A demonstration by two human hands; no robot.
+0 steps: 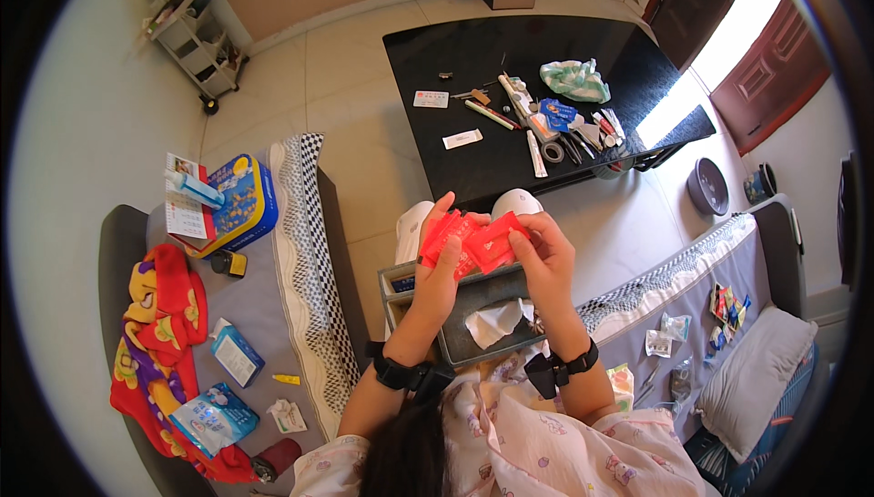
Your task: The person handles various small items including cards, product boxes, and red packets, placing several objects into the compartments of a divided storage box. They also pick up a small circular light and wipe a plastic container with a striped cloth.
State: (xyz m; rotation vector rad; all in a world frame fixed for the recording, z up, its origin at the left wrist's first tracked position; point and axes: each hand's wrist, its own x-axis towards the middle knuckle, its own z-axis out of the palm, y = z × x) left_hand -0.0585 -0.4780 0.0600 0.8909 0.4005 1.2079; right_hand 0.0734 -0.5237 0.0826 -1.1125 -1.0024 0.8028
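Observation:
My left hand (440, 261) grips a small stack of shiny red packets (452, 237) printed with pale writing. Between the thumb and fingers of my right hand (548, 248) is another red packet (496, 243), its left edge meeting the stack. Both hands are raised over a grey compartmented box (471, 353) on my lap. Inside it lies a crumpled white tissue (493, 323). A dark blue item (403, 283) shows in a side compartment, and my forearms hide parts of the box.
Ahead stands a black table (478, 43) with tape, pens, tubes and a striped cloth (575, 80). On the left sofa are a blue tin (268, 207), a red blanket (171, 299) and a blue pouch (214, 418). Small packets (728, 309) and a grey pillow (754, 377) lie at right.

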